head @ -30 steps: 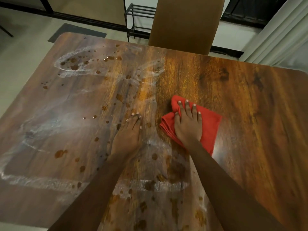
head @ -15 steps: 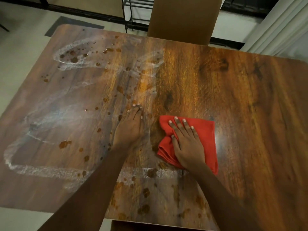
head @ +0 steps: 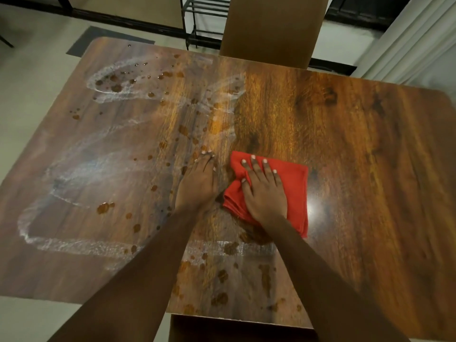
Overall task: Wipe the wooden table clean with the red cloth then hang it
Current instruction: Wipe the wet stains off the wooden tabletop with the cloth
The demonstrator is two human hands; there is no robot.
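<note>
The wooden table [head: 357, 149] fills the view. Its left half carries brown droplets and whitish smear trails; its right half looks glossy. A folded red cloth [head: 293, 183] lies near the table's middle. My right hand [head: 262, 191] presses flat on top of the cloth, fingers spread and pointing away from me. My left hand [head: 197, 183] rests flat on the bare wood just left of the cloth, fingers together, holding nothing. Brown spots lie between my forearms near the front edge.
A brown chair back [head: 271, 28] stands at the far side of the table, with a black metal rack [head: 204, 13] behind it. Pale curtains [head: 414, 40] hang at the upper right. Another chair back [head: 237, 328] sits at the near edge below me.
My right hand has drawn the red cloth toward me and slightly left across the table. My left hand has stayed planted on the wood.
</note>
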